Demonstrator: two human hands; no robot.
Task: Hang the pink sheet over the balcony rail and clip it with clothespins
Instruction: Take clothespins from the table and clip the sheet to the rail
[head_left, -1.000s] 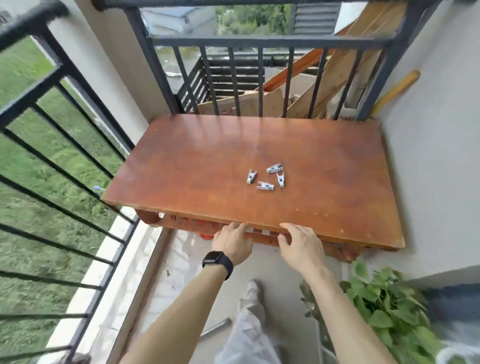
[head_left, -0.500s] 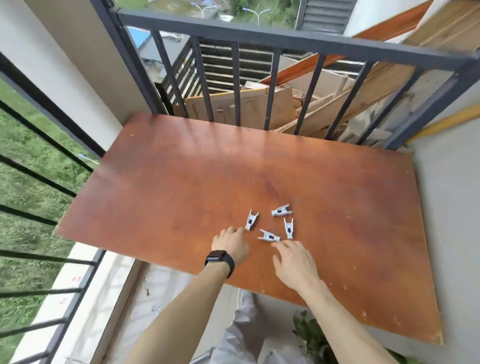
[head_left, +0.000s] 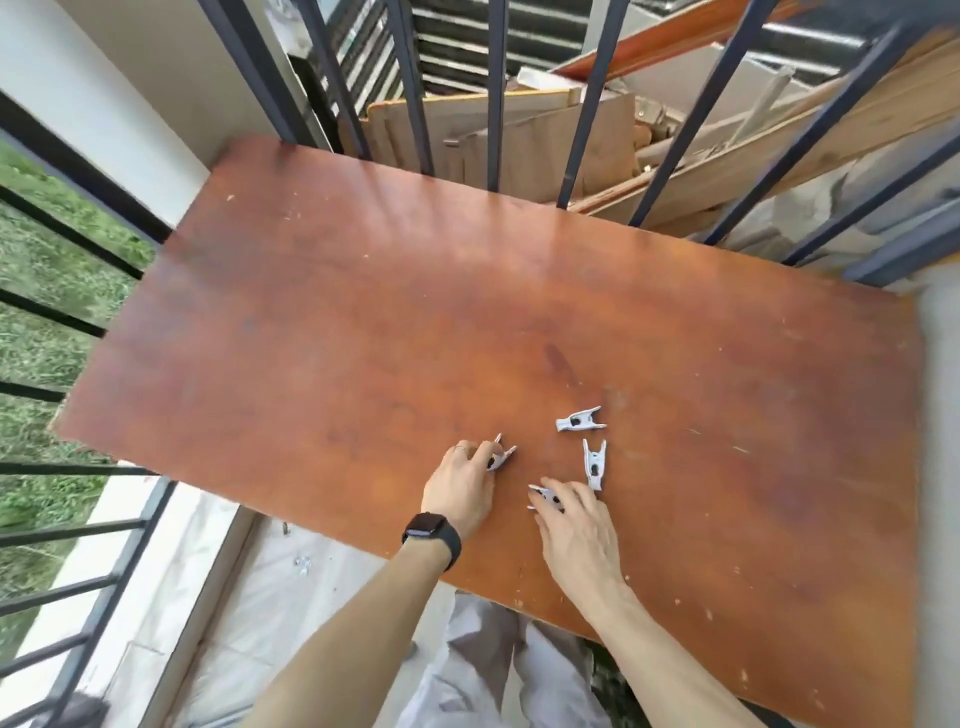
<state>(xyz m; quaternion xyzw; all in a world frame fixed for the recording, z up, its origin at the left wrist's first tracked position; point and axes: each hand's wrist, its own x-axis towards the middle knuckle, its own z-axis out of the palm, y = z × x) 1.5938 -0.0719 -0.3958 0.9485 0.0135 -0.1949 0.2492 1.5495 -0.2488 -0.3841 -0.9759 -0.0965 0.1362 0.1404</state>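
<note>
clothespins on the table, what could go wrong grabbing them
1. The left hand pinches the left clothespin and the right hand touches the near clothespin; a fumbled clip could skid off the table's near edge.
2. No sheet is in view, so both hands may fill with clips before it is hung.

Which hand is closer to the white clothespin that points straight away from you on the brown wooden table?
Right. The right hand reaches just beside the near end of that white plastic clothespin; the left hand is farther left, touching another clothespin.
</note>
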